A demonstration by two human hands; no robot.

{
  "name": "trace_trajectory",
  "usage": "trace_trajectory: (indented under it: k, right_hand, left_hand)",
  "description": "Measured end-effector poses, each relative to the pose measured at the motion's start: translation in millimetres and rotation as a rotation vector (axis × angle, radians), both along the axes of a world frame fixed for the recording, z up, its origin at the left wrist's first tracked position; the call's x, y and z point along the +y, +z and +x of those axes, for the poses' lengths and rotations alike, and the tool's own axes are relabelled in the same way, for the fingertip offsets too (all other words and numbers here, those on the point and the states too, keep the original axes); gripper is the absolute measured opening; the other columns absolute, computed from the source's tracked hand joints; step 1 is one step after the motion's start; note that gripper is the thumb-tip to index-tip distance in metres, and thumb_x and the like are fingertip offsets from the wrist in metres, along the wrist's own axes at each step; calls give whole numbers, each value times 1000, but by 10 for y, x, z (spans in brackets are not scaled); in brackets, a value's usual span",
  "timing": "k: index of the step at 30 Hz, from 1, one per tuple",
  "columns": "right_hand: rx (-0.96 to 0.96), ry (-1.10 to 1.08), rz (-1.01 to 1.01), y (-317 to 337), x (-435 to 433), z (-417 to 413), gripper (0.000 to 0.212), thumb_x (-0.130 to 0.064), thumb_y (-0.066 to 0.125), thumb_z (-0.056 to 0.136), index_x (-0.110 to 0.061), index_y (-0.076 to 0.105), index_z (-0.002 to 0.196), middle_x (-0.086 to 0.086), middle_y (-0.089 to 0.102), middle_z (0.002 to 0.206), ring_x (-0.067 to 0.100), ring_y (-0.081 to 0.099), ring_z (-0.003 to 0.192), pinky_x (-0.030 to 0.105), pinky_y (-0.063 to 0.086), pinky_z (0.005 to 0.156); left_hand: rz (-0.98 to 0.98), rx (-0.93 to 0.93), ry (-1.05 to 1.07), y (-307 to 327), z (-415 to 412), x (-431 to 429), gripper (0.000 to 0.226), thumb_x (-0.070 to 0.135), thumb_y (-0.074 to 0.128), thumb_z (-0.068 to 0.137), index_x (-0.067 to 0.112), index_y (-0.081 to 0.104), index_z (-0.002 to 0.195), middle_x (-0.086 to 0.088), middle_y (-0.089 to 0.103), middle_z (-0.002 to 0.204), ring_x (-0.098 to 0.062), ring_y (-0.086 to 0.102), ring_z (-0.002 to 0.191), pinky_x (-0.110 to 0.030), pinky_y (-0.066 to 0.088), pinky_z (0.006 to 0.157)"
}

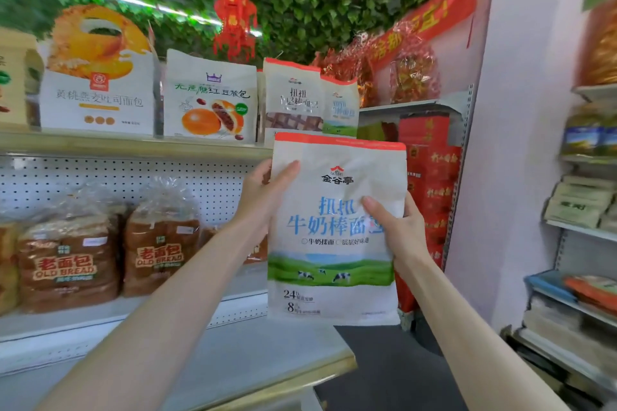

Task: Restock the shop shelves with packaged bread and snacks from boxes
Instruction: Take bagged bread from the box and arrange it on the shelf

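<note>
Now the milk bread bag [334, 260] is held upright in the air, left hand [263, 190] pinching its upper left edge, right hand [397, 227] its right edge, thumbs in front. Advice: lift it clear of the top shelf [133, 143] lip, keep it upright, and seat it before the matching bag [340, 107].
</note>
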State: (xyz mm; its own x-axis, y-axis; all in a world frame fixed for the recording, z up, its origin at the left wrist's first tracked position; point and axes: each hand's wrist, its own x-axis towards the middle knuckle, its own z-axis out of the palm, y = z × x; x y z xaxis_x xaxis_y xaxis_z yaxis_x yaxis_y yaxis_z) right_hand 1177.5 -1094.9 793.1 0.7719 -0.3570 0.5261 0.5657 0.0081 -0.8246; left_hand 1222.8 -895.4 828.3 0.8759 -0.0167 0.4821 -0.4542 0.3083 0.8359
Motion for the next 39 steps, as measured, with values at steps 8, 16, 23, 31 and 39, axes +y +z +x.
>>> trace_trajectory:
  k: [8,16,23,31,39]
  right_hand:
    - [-88,-20,-1,319,-523,651,47,-20,79,78,-22,62,121,-12,73,100,2,69,89,14,51,69]
    - [-94,16,-35,703,-960,1671,33,-29,74,80,-33,60,110,-7,71,107,9,69,90,22,56,69]
    - [-110,113,-137,731,-1332,2277,45,-24,72,78,-24,58,121,-8,72,105,8,71,89,18,54,64]
    - [-216,120,-70,1043,-1644,2913,30,-15,73,81,-24,63,108,-4,75,98,17,73,86,31,60,68]
    - [-335,201,5,1498,-2044,3470,28,-13,75,80,-24,66,105,-8,76,91,14,73,82,29,60,67]
  left_hand:
    - [144,53,-93,-189,545,-521,65,22,82,59,27,52,116,5,69,105,-8,67,92,-20,53,76]
    - [50,-66,31,171,1605,-973,44,15,85,69,30,59,101,13,71,94,4,68,77,-15,50,66]
    - [-2,-104,47,570,2276,-1356,67,25,88,62,20,56,121,9,72,98,-8,69,92,-26,53,81]
    - [72,-203,117,963,2749,-1697,47,30,86,67,30,58,106,14,70,97,0,66,87,-18,47,71]
    - [171,-304,181,1124,3084,-1954,98,40,90,48,27,47,135,7,67,118,-14,66,107,-36,53,92]
